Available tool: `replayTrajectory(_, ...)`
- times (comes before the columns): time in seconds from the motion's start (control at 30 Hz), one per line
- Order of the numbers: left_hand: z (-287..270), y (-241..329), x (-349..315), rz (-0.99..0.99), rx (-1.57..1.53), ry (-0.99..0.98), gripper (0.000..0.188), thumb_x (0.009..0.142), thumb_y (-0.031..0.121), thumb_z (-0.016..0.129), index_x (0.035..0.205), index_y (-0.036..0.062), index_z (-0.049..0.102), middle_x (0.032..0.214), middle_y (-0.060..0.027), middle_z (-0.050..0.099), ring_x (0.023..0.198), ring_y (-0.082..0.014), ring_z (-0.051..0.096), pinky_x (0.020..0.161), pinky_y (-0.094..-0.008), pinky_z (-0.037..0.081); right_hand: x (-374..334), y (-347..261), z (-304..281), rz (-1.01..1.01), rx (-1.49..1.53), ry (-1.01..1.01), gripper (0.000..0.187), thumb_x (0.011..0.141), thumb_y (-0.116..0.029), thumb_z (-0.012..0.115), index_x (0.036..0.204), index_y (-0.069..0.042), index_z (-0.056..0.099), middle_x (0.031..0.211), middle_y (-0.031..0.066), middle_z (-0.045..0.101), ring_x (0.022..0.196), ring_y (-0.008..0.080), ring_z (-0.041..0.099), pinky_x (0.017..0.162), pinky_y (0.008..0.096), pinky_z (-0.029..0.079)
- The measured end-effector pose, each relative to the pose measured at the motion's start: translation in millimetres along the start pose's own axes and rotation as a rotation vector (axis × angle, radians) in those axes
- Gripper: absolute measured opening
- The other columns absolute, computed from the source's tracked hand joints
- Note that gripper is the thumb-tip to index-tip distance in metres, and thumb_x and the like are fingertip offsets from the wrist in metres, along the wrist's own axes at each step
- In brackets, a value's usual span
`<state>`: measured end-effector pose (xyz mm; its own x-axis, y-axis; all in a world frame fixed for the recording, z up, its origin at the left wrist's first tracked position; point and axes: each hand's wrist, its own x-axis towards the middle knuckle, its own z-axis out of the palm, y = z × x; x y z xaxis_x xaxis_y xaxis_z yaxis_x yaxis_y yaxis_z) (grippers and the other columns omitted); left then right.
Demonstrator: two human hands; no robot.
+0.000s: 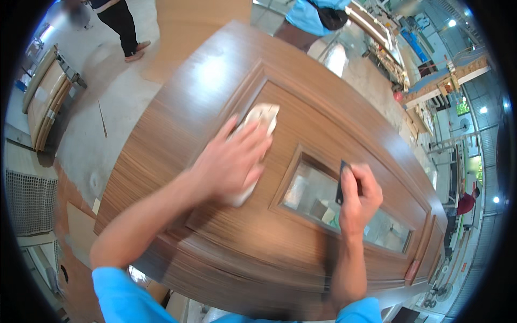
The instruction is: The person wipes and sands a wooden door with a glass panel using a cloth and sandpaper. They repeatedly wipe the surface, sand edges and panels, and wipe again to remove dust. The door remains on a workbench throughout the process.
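Observation:
A brown wood-grain door (pixel 237 231) with raised mouldings lies in front of me, with a narrow glass pane (pixel 307 195) set into it. My left hand (pixel 229 161) presses a crumpled off-white cloth (pixel 265 114) against the panel left of the pane. Its fingers are stretched over the cloth and slightly blurred; part of the cloth sticks out past the fingertips and below the palm. Over the pane, my right hand (pixel 362 196) is closed around a thin, dark, flat scraper-like blade (pixel 341 183), held upright between thumb and fingers. Whether the blade touches the glass I cannot tell.
A person in dark trousers (pixel 119 24) stands at the far left. Beyond the door is another person in a blue top (pixel 312 16). Stacked panels (pixel 48 105) lean at the left. Workbenches with timber (pixel 447 81) run along the right.

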<state>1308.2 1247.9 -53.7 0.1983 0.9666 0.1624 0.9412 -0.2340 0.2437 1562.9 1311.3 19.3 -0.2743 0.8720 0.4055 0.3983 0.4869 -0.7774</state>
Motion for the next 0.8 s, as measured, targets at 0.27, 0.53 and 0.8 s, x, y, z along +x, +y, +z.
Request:
replayTrajectory(0.27, 60, 23, 186, 0.077, -0.023, 0.300, 0.055, 0.089, 0.036, 0.063, 0.133, 0.0042, 0.062, 0.143, -0.0179, 0.056, 0.137, -0.0296, 0.048, 0.115, -0.0608, 0.031, -29, 5, -53, -0.027, -0.021, 0.183, 0.006, 0.095, -0.001, 0.064, 0.091, 0.003, 0.066, 0.080, -0.0007, 0.054, 0.073, 0.0073, 0.047, 0.063, 0.0233, 0.037)
replayTrajectory(0.53, 1, -46, -4, -0.031, 0.002, 0.238, 0.042, 0.093, 0.019, 0.060, 0.132, 0.0039, 0.061, 0.145, -0.0139, 0.056, 0.138, -0.0321, 0.050, 0.113, -0.0500, 0.040, -77, 34, -102, 0.164, -0.098, 0.208, 0.010, 0.098, -0.002, 0.060, 0.089, 0.001, 0.062, 0.082, -0.0028, 0.049, 0.076, 0.0068, 0.044, 0.069, 0.0215, 0.035)
replayTrajectory(0.8, -30, -69, -141, -0.420, 0.089, 0.234, 0.043, 0.097, 0.030, 0.061, 0.136, 0.0121, 0.063, 0.153, -0.0124, 0.051, 0.143, -0.0307, 0.046, 0.117, -0.0577, 0.031, -111, 67, -135, 0.253, -0.067, 0.464, 0.014, 0.104, -0.012, 0.059, 0.096, -0.001, 0.063, 0.084, -0.0020, 0.053, 0.077, 0.0054, 0.046, 0.068, 0.0214, 0.037)
